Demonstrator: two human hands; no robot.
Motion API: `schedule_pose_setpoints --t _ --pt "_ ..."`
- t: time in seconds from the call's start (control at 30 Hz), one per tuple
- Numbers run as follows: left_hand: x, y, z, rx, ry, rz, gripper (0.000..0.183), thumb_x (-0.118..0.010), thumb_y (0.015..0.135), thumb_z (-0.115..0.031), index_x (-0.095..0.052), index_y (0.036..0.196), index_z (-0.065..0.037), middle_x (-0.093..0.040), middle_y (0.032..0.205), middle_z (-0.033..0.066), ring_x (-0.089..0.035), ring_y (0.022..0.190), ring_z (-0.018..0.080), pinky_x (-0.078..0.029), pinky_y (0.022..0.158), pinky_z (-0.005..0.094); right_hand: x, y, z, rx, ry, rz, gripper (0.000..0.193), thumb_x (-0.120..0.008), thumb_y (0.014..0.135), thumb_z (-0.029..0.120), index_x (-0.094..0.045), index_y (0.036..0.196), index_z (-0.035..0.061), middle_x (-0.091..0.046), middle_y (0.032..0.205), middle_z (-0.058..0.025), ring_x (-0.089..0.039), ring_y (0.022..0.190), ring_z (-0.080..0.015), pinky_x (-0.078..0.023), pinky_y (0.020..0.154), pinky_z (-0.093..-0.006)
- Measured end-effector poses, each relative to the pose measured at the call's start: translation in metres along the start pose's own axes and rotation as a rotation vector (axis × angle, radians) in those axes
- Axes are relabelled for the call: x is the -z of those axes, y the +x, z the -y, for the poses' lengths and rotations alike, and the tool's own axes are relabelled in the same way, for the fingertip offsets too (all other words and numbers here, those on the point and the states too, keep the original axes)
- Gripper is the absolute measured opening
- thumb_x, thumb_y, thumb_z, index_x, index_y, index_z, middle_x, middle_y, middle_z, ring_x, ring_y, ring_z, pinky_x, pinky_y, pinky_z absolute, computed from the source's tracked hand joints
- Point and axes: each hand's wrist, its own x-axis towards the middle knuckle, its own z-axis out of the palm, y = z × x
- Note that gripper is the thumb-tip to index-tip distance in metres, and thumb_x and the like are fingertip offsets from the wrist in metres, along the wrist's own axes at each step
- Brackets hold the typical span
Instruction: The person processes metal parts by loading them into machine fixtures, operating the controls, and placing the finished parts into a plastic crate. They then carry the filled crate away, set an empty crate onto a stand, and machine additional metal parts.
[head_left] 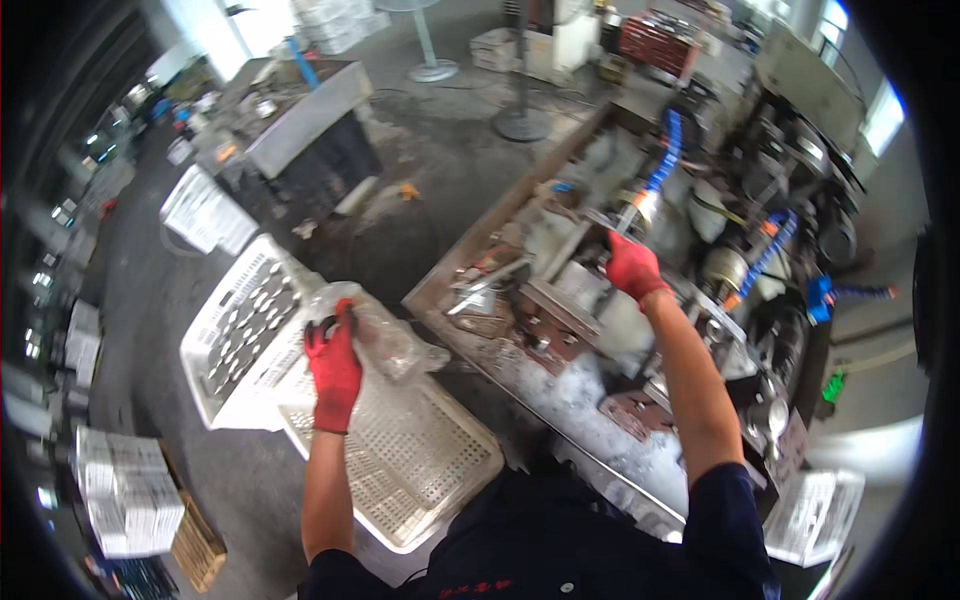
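Observation:
My left hand (334, 375), in a red glove, is over the white crates with its fingers curled round a small dark round part (328, 326). Beside that hand a clear plastic bag (385, 340) lies across the rim of the near crate (425, 465), whose perforated bottom shows. The farther white crate (232, 395) holds many small dark flat pieces (250, 325). Over the machine (565, 300) on my right, my right hand (635, 268), also red-gloved, is closed at the end of a metal bar (603, 222). What its fingers grip is hidden.
Blue segmented coolant hoses (665, 155) rise above the machine's spindles. The machine's tray edge (500, 388) runs close beside the near crate. A grey bin (310, 120) stands at far left, a round stand base (521, 125) farther back. Stacked white boxes (125, 490) sit lower left.

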Motion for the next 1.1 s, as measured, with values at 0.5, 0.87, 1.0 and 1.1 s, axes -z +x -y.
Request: schedule_pose_setpoints --t 0.5,0.87,1.0,1.1 --pt "-0.070 -0.047 -0.284 -0.751 -0.877 0.330 0.038 -0.069 0.083 -0.022 -0.062 0.117 -0.006 -0.064 0.105 0.0142 -0.061 0.097 0.0331 -0.049 0.086 0.0463 0.094 -0.353 -0.156 -0.574 -0.308 -0.411 0.068 -0.074 0.076 0.042 -0.052 0.133 0.0125 -0.055 0.130 -0.0146 -0.057 0.113 -0.0364 -0.049 0.091 -0.0481" --pt "-0.107 -0.062 -0.328 -0.783 -0.721 0.575 0.039 -0.067 0.087 -0.025 -0.062 0.120 -0.005 -0.067 0.101 0.0185 -0.064 0.093 0.0375 -0.050 0.083 0.0477 0.092 -0.359 -0.204 -0.715 -0.184 -0.151 0.066 -0.073 0.068 0.051 -0.058 0.115 0.0071 -0.069 0.091 -0.0176 -0.069 0.088 -0.0373 -0.056 0.072 -0.0471" --pt "-0.114 -0.065 -0.324 -0.767 -0.675 0.497 0.041 -0.068 0.085 -0.021 -0.062 0.122 -0.006 -0.067 0.108 0.0189 -0.064 0.098 0.0385 -0.050 0.086 0.0475 0.074 -0.383 -0.203 -0.695 -0.130 -0.390 0.066 -0.076 0.069 0.051 -0.058 0.113 0.0068 -0.069 0.100 -0.0177 -0.067 0.098 -0.0349 -0.054 0.081 -0.0447" --pt "-0.116 -0.064 -0.324 -0.774 -0.661 0.477 0.042 -0.068 0.085 -0.019 -0.061 0.124 -0.006 -0.067 0.110 0.0190 -0.064 0.100 0.0387 -0.050 0.087 0.0470 0.073 -0.450 -0.204 -0.756 0.380 -0.693 0.064 -0.081 0.070 0.045 -0.058 0.114 0.0051 -0.069 0.107 -0.0181 -0.066 0.103 -0.0328 -0.052 0.088 -0.0411"
